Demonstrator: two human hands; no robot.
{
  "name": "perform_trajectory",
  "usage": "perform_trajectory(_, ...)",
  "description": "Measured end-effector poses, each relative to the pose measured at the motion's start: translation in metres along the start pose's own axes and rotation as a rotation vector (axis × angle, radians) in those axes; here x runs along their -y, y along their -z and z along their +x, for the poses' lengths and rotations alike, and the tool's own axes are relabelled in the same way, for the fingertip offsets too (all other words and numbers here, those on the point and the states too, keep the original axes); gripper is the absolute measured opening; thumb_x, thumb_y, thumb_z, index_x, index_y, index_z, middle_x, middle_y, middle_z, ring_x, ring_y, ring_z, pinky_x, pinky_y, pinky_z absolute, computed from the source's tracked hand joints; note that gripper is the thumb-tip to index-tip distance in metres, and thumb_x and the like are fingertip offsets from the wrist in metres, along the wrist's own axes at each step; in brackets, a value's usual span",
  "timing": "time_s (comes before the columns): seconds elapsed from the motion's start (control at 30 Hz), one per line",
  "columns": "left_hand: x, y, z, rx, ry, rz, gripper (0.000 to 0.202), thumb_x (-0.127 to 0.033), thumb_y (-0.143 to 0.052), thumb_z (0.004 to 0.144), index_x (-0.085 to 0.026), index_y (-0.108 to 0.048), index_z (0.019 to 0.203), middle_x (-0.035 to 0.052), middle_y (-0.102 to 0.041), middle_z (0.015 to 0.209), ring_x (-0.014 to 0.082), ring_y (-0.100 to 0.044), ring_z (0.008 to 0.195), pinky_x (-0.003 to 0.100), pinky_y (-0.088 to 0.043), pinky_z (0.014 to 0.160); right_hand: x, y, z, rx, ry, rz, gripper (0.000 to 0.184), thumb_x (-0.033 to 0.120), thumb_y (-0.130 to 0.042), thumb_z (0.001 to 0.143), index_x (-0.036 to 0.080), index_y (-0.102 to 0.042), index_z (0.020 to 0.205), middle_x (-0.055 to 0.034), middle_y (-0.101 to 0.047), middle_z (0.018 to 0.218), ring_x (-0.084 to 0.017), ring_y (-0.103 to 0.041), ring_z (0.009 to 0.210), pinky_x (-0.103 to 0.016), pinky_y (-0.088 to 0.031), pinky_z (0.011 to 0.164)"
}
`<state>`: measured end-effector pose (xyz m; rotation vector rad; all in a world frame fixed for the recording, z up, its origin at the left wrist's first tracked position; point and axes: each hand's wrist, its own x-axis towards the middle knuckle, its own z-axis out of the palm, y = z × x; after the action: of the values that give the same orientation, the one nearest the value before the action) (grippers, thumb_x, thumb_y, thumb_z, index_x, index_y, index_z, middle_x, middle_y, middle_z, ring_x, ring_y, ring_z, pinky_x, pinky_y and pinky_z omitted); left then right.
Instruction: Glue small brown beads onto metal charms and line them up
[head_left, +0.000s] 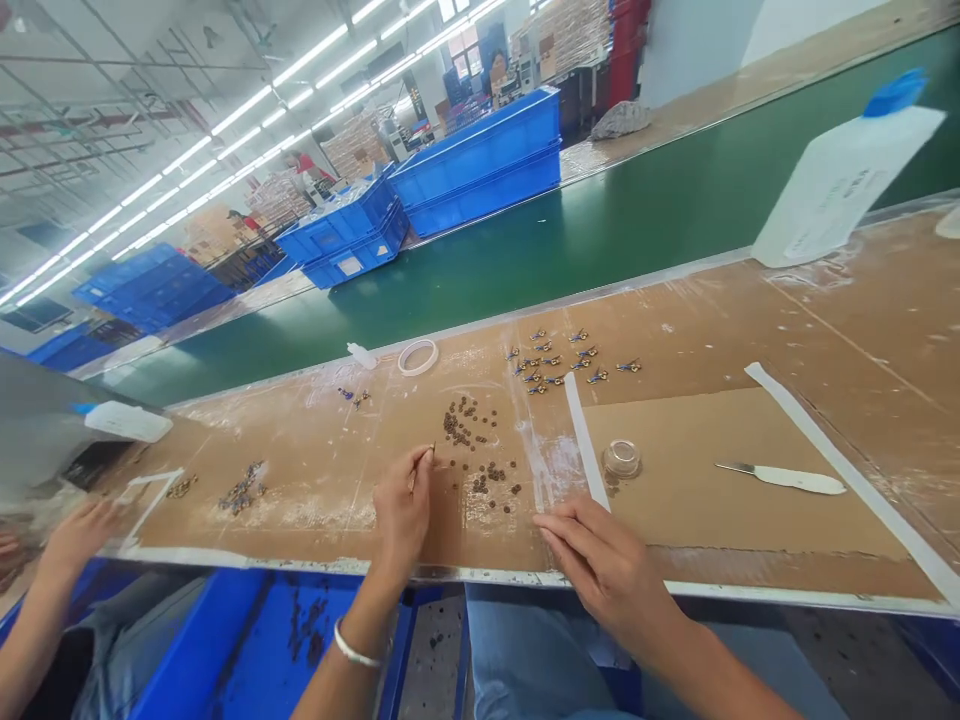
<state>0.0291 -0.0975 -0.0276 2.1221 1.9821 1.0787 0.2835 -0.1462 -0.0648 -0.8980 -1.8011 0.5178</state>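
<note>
My left hand (pixel 403 505) is raised just over the table, thumb and fingertips pinched on a small dark piece, perhaps a disc seen edge-on. Right beside it lie many small round brown discs (pixel 459 424), loosely scattered, with a second cluster (pixel 491 475) nearer the front. My right hand (pixel 600 555) hovers near the front edge, thumb and forefinger closed together; whatever may be between them is too small to make out. Beyond the discs stand several small blue-and-gold figures (pixel 551 360). To the right are a small clear round dish (pixel 622 458) and a white-handled knife (pixel 799 479) on cardboard (pixel 720 430).
A roll of white tape (pixel 418 357) and a small white bottle (pixel 362 355) lie at the back. A large white bottle (pixel 832 190) stands at right. Behind runs a green conveyor belt (pixel 637 210) with blue crates (pixel 480 160) beyond. At left is another person's hand (pixel 82 530).
</note>
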Motion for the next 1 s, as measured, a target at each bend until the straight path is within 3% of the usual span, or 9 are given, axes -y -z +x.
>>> perform_trajectory(0.13, -0.052, -0.006, 0.002, 0.064, 0.347, -0.470, 0.022, -0.039, -0.069, 0.083, -0.018, -0.073, 0.089, 0.0025, -0.075, 0.075, 0.0156, -0.070, 0.070, 0.026, -0.057, 0.070, 0.002, 0.002, 0.005, -0.023, -0.019, 0.011, 0.020, 0.014, -0.044, 0.101, 0.019, -0.062, 0.102, -0.0038, -0.061, 0.086, -0.015, -0.058, 0.078, -0.027, -0.051, 0.072)
perform_trajectory(0.27, -0.096, -0.017, 0.007, 0.187, 0.424, -0.645, 0.021, -0.034, -0.082, 0.069, -0.020, -0.078, 0.083, 0.0035, -0.079, 0.083, 0.0159, -0.071, 0.078, 0.023, -0.057, 0.074, 0.003, 0.010, 0.008, -0.037, -0.020, -0.003, 0.023, 0.015, -0.040, 0.102, 0.017, -0.063, 0.101, -0.0040, -0.060, 0.084, -0.015, -0.057, 0.077, -0.027, -0.050, 0.070)
perform_trajectory(0.4, -0.119, -0.033, 0.014, 0.295, 0.381, -0.603, 0.019, -0.034, -0.082, 0.070, -0.022, -0.080, 0.084, 0.0034, -0.079, 0.085, 0.0175, -0.072, 0.082, 0.025, -0.057, 0.077, -0.002, 0.013, 0.005, -0.034, -0.037, -0.048, 0.019, 0.014, -0.045, 0.099, 0.017, -0.063, 0.098, -0.0041, -0.059, 0.083, -0.017, -0.054, 0.077, -0.028, -0.048, 0.071)
perform_trajectory(0.57, -0.133, -0.048, 0.024, 0.319, 0.247, -0.464, 0.018, -0.037, -0.078, 0.074, -0.024, -0.078, 0.086, 0.0022, -0.079, 0.089, 0.0186, -0.072, 0.087, 0.028, -0.056, 0.083, -0.006, 0.013, 0.005, 0.058, -0.051, -0.139, 0.016, 0.015, -0.050, 0.096, 0.017, -0.061, 0.085, -0.0033, -0.057, 0.082, -0.017, -0.052, 0.077, -0.028, -0.045, 0.071)
perform_trajectory(0.77, -0.148, -0.056, 0.031, 0.387, 0.075, -0.215, 0.019, -0.041, -0.073, 0.078, -0.024, -0.077, 0.086, 0.0024, -0.078, 0.090, 0.0219, -0.071, 0.089, 0.033, -0.054, 0.084, -0.006, 0.014, 0.007, 0.123, -0.068, -0.210, 0.012, 0.015, -0.055, 0.092, 0.016, -0.060, 0.081, -0.0030, -0.056, 0.080, -0.017, -0.050, 0.076, -0.029, -0.042, 0.069)
perform_trajectory(1.0, -0.166, -0.062, 0.040, 0.430, -0.087, -0.094, 0.017, -0.040, -0.068, 0.082, -0.026, -0.077, 0.085, 0.0022, -0.078, 0.090, 0.0226, -0.071, 0.086, 0.034, -0.054, 0.080, -0.005, 0.016, 0.007, 0.121, -0.078, -0.207, 0.012, 0.015, -0.054, 0.091, 0.016, -0.061, 0.081, -0.0040, -0.055, 0.078, -0.018, -0.048, 0.074, -0.031, -0.040, 0.067)
